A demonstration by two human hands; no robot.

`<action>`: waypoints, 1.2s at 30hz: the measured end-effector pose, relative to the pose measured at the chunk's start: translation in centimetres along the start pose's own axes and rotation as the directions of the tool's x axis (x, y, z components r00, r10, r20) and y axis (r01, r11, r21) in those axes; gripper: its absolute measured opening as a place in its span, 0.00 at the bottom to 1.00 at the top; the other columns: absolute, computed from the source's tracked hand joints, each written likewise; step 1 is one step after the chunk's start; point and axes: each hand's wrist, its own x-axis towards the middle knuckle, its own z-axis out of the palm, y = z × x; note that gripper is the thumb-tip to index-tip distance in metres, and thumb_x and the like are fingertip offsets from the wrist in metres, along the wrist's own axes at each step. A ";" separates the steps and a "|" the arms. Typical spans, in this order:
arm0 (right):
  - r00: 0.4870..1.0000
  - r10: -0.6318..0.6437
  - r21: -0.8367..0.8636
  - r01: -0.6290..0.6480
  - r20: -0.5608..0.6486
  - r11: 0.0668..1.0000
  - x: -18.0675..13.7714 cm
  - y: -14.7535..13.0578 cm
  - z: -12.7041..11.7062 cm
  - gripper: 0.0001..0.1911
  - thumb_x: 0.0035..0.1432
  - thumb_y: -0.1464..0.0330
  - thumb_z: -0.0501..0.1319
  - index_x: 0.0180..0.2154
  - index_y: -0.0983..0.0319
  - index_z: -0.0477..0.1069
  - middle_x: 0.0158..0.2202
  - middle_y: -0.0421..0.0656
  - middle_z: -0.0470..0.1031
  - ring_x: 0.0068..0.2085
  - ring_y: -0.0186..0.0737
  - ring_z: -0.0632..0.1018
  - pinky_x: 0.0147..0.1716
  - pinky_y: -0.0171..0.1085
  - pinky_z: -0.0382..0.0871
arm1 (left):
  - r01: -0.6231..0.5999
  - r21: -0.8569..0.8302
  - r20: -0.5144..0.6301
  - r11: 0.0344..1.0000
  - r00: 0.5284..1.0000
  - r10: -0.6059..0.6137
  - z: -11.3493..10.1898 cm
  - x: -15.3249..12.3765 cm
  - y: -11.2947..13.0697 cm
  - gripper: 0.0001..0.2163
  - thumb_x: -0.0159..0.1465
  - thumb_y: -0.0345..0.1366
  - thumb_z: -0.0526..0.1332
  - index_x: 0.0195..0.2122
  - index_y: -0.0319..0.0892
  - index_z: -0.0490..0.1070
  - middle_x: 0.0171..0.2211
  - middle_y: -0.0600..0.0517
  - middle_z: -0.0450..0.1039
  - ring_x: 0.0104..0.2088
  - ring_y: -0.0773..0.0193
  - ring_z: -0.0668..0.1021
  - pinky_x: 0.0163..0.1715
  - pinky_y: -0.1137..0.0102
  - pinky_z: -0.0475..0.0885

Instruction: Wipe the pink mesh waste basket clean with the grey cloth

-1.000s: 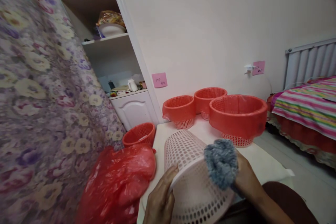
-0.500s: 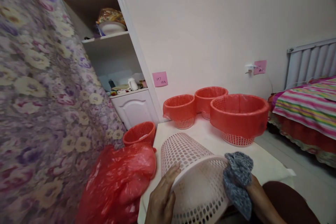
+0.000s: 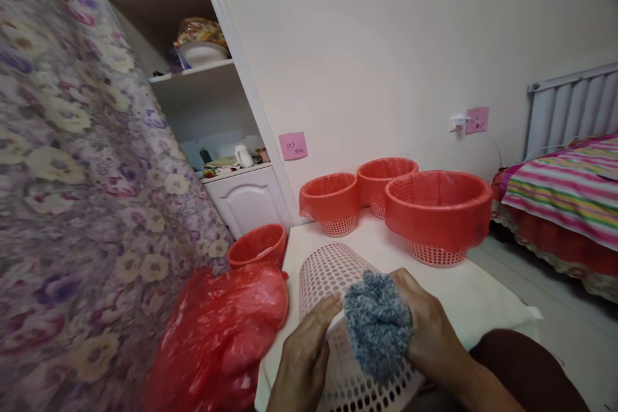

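Note:
A white perforated plastic basket lies on its side on the white table, its bottom pointing away from me. My left hand grips the basket's side near the rim. My right hand holds a fuzzy grey-blue cloth pressed against the top of the basket. The cloth hides part of the basket's wall.
Three baskets lined with red bags stand at the table's far side. A red bag lies crumpled at the left, with a red basket behind it. A floral curtain hangs left; a bed is at right.
My right hand has swept the cloth from the basket's right side, near the rim, up and leftward across its top. The left hand has kept its grip.

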 end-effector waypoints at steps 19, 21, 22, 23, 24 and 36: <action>0.981 0.168 0.161 -0.150 -0.101 0.975 -1.3 4.2 -0.6 0.16 0.48 0.70 0.65 0.42 0.60 0.76 0.47 0.47 0.76 0.49 0.48 0.75 0.52 0.44 0.68 | 0.041 0.039 -0.067 0.998 0.997 -0.038 0.0 -0.8 -0.9 0.26 0.57 0.20 0.53 0.56 0.46 0.67 0.54 0.49 0.75 0.55 0.65 0.75 0.55 0.68 0.69; 0.998 0.055 0.082 -0.055 -0.008 0.995 -0.3 1.8 -0.6 0.13 0.50 0.73 0.61 0.40 0.59 0.75 0.43 0.46 0.74 0.43 0.44 0.76 0.43 0.40 0.72 | 0.013 0.040 -0.056 0.999 0.998 -0.010 -0.1 0.0 -0.5 0.27 0.57 0.20 0.52 0.56 0.47 0.67 0.54 0.50 0.75 0.55 0.66 0.75 0.55 0.69 0.69; 0.999 0.035 0.071 -0.036 0.014 0.997 0.0 1.1 -0.5 0.13 0.51 0.74 0.60 0.40 0.59 0.75 0.41 0.46 0.74 0.41 0.43 0.76 0.39 0.39 0.73 | -0.001 0.047 -0.049 0.999 0.999 0.003 -0.2 0.3 -0.4 0.27 0.58 0.20 0.52 0.56 0.47 0.67 0.54 0.50 0.75 0.55 0.66 0.75 0.55 0.69 0.69; 0.999 0.038 0.077 -0.038 0.012 0.996 0.1 1.0 -0.4 0.12 0.51 0.74 0.60 0.39 0.59 0.75 0.41 0.46 0.74 0.41 0.43 0.76 0.38 0.39 0.73 | -0.015 0.053 -0.047 0.998 0.999 0.018 -0.2 0.5 -0.3 0.27 0.58 0.20 0.52 0.56 0.48 0.66 0.54 0.51 0.75 0.55 0.66 0.75 0.55 0.70 0.69; 0.998 0.057 0.098 -0.057 -0.002 0.994 0.1 1.4 -0.4 0.13 0.51 0.73 0.60 0.40 0.59 0.75 0.41 0.46 0.74 0.42 0.44 0.76 0.40 0.39 0.73 | -0.025 0.058 -0.046 0.998 0.999 0.028 -0.3 0.6 -0.3 0.27 0.58 0.19 0.52 0.57 0.48 0.66 0.54 0.51 0.75 0.55 0.67 0.75 0.55 0.70 0.69; 0.626 0.780 0.825 -0.445 0.010 0.347 -7.4 11.5 2.1 0.21 0.40 0.65 0.71 0.40 0.61 0.75 0.33 0.42 0.82 0.36 0.49 0.81 0.41 0.47 0.74 | 0.063 0.102 -0.057 0.993 0.997 -0.058 -0.4 -1.9 -1.6 0.22 0.63 0.27 0.53 0.58 0.49 0.63 0.55 0.49 0.74 0.56 0.65 0.74 0.54 0.66 0.70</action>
